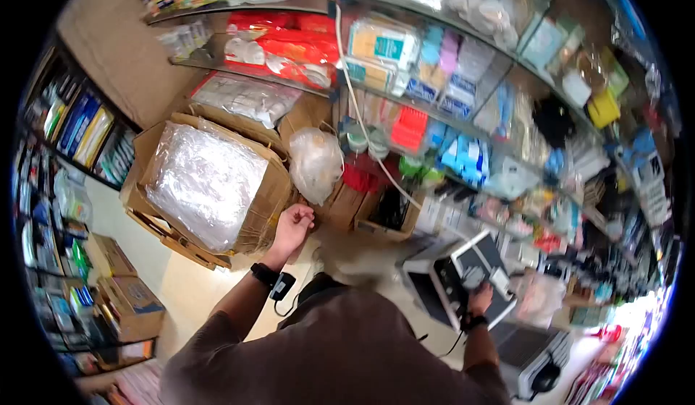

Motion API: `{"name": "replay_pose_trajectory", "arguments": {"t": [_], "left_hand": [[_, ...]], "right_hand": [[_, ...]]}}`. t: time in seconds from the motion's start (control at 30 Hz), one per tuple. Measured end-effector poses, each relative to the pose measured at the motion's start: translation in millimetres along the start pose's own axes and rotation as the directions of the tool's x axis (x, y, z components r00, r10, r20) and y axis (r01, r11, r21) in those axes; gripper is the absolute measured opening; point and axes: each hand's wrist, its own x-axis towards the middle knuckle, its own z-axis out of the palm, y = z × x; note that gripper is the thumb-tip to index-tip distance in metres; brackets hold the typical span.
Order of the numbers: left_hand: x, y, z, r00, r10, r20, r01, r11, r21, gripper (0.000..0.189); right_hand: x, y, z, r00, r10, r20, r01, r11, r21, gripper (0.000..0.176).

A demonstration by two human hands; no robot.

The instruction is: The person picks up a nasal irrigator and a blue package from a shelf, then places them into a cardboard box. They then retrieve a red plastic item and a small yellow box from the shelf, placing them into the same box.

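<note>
My left hand (293, 229) is raised near the middle, its fingers curled in. Just above it hangs a whitish plastic bag (315, 165), and to its left stands an open cardboard box (274, 206) with clear plastic-wrapped contents (208, 180). On the right, my right hand (479, 300) is at a black and silver case-like box (450, 271), beside a small grey item on its top. The fingers of that hand are blurred, and what they hold, if anything, is too small to tell. A black band with a small device sits on my left wrist.
Glass shelves (434, 108) packed with wrapped goods run across the top and right. A white cable (346, 65) hangs in front of them. Book shelves (83, 119) and brown cartons (130, 304) stand at the left. A grey machine (525, 351) is at the lower right.
</note>
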Motion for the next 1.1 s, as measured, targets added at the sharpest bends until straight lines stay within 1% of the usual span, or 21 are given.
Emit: {"name": "replay_pose_trajectory", "arguments": {"t": [0.03, 0.07, 0.1, 0.13, 0.17, 0.23, 0.3, 0.33, 0.43, 0.53, 0.57, 0.6, 0.7, 0.77, 0.8, 0.83, 0.9, 0.97, 1.0, 1.03, 1.1], "left_hand": [[3, -1, -6, 0.999, -0.015, 0.045, 0.015, 1.000, -0.018, 0.010], [6, 3, -10, 0.996, -0.062, 0.057, 0.063, 0.998, -0.020, 0.011], [10, 10, -14, 0.997, 0.003, 0.079, -0.008, 0.998, 0.064, 0.011], [13, 13, -15, 0.999, -0.019, 0.045, 0.016, 0.998, 0.066, 0.012], [19, 3, -20, 0.999, -0.035, 0.015, 0.035, 0.999, 0.038, 0.014], [27, -3, -30, 0.997, -0.068, 0.029, 0.067, 0.997, 0.030, 0.015], [33, -13, -44, 0.995, -0.088, 0.056, 0.087, 0.996, 0.018, 0.015], [43, -13, -46, 0.994, -0.086, 0.064, 0.085, 0.996, 0.006, 0.015], [60, -11, -56, 0.987, -0.140, 0.082, 0.137, 0.990, 0.034, 0.015], [81, -10, -62, 0.991, -0.082, 0.109, 0.083, 0.997, -0.004, 0.014], [88, -9, -65, 0.988, -0.096, 0.122, 0.094, 0.995, 0.022, 0.016], [94, -4, -66, 0.984, -0.111, 0.138, 0.105, 0.993, 0.048, 0.017], [111, 5, -65, 0.980, -0.102, 0.171, 0.093, 0.994, 0.059, 0.016], [122, 3, -66, 0.979, -0.083, 0.188, 0.077, 0.996, 0.041, 0.014], [125, 4, -63, 0.978, -0.081, 0.191, 0.079, 0.997, 0.021, 0.016], [129, 6, -65, 0.969, -0.109, 0.222, 0.105, 0.994, 0.033, 0.015], [138, 2, -67, 0.959, -0.114, 0.259, 0.122, 0.992, -0.014, 0.014], [138, 10, -63, 0.952, -0.116, 0.282, 0.128, 0.991, -0.024, 0.014], [140, 16, -63, 0.953, -0.110, 0.283, 0.124, 0.992, -0.032, 0.013], [144, 17, -63, 0.953, -0.103, 0.284, 0.118, 0.992, -0.036, 0.013], [150, 9, -63, 0.951, -0.098, 0.292, 0.115, 0.992, -0.042, 0.014]], "right_hand": [[0, -3, -5, 0.999, 0.013, 0.033, -0.013, 1.000, -0.005, 0.040], [3, 14, 10, 0.993, -0.109, -0.055, 0.107, 0.994, -0.025, 0.049], [-7, -5, -9, 0.985, -0.164, -0.060, 0.165, 0.986, 0.003, 0.054], [-18, -40, -33, 0.999, 0.001, -0.038, 0.001, 0.997, 0.071, 0.055], [-18, -27, -18, 0.991, -0.041, -0.130, 0.031, 0.997, -0.074, 0.055], [-28, -42, -19, 0.974, -0.012, -0.225, -0.006, 0.997, -0.083, 0.055], [-45, -68, -24, 0.953, -0.056, -0.299, 0.032, 0.996, -0.085, 0.054], [-50, -79, -24, 0.951, -0.051, -0.305, 0.029, 0.997, -0.076, 0.049], [-61, -105, -22, 0.946, -0.081, -0.314, 0.050, 0.993, -0.108, 0.045], [-65, -138, -11, 0.956, -0.011, -0.292, 0.064, 0.983, 0.173, 0.035], [-66, -147, -8, 0.960, 0.013, -0.281, 0.064, 0.962, 0.264, 0.032], [-65, -156, -2, 0.960, 0.015, -0.279, 0.073, 0.951, 0.300, 0.027], [-67, -177, 14, 0.965, 0.129, -0.230, -0.015, 0.897, 0.442, 0.026], [-68, -178, 31, 0.968, 0.098, -0.229, 0.011, 0.902, 0.431, 0.028], [-78, -199, 23, 0.954, 0.210, -0.213, -0.092, 0.883, 0.461, 0.026], [-81, -198, 25, 0.964, 0.184, -0.194, -0.093, 0.910, 0.404, 0.024], [-89, -204, 31, 0.953, 0.226, -0.201, -0.101, 0.865, 0.491, 0.022], [-88, -197, 46, 0.943, 0.284, -0.172, -0.147, 0.822, 0.550, 0.026], [-86, -195, 49, 0.936, 0.300, -0.182, -0.165, 0.833, 0.527, 0.025], [-86, -210, 33, 0.930, 0.341, -0.137, -0.237, 0.842, 0.485, 0.021], [-76, -204, 46, 0.916, 0.375, -0.143, -0.229, 0.781, 0.581, 0.017]]}}
